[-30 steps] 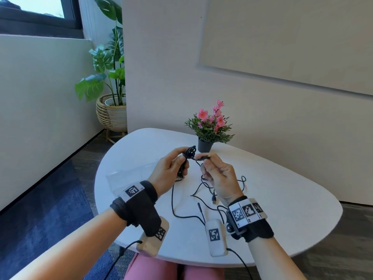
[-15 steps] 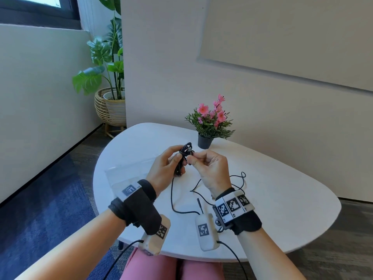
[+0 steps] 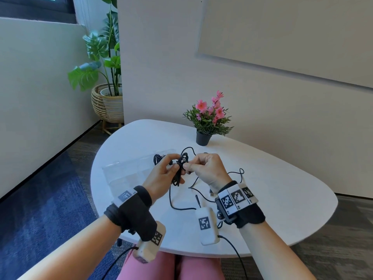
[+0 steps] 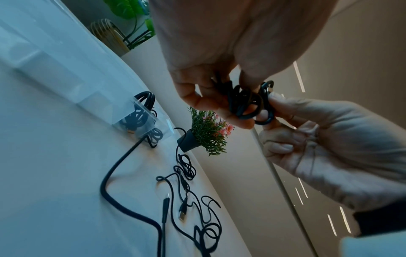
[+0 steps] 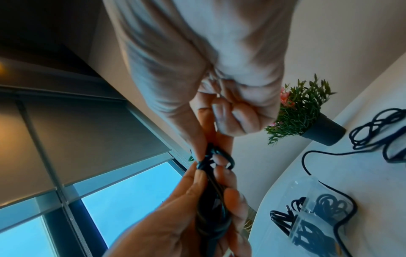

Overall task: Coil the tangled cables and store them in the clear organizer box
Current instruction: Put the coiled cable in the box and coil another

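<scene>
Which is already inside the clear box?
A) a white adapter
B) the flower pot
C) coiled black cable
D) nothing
C: both wrist views show coiled black cable inside the clear box, while the left hand and right hand hold another cable bundle above the table.

Clear organizer box (image 3: 129,172) left of flower pot (image 3: 203,138) on table (image 3: 282,188); loose cables (image 3: 201,195) before pot; coiled cables (image 4: 140,113) inside box.
</scene>
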Available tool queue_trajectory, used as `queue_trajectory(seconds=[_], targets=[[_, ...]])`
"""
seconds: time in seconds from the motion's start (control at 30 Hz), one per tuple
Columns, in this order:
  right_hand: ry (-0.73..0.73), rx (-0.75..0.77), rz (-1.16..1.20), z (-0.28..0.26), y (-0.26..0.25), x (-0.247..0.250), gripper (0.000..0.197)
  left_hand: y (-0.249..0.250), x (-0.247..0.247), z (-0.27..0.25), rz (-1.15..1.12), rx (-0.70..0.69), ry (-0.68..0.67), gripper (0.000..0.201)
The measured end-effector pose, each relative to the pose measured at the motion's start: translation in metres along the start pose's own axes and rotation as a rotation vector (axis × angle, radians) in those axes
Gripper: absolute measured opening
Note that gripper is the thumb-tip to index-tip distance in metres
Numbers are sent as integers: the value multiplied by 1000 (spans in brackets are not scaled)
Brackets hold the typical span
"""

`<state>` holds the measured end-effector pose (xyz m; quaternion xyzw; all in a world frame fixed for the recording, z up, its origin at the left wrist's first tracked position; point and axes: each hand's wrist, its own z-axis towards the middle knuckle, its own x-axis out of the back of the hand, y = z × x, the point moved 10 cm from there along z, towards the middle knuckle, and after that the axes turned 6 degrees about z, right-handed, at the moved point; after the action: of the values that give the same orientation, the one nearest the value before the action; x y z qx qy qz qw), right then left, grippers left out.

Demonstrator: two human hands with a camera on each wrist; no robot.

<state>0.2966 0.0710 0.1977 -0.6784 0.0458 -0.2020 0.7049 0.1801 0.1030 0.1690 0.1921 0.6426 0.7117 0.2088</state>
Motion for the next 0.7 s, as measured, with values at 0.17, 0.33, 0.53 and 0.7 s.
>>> queue_trajectory(seconds=[0.17, 0.33, 0.53, 0.7], targets=[[-42, -159, 28, -3, 5, 0, 26, -13, -10, -4, -16, 127, -61, 19], [-82, -174, -73, -3, 15, -4, 30, -30, -12, -6, -48, 279, -82, 17], [-13, -49, -295, 2, 7, -1, 26, -32, -8, 0, -24, 293, -38, 12], [-14, 109, -471, -8, -17, -2, 19, -28, -4, 7, 112, 301, -80, 20]])
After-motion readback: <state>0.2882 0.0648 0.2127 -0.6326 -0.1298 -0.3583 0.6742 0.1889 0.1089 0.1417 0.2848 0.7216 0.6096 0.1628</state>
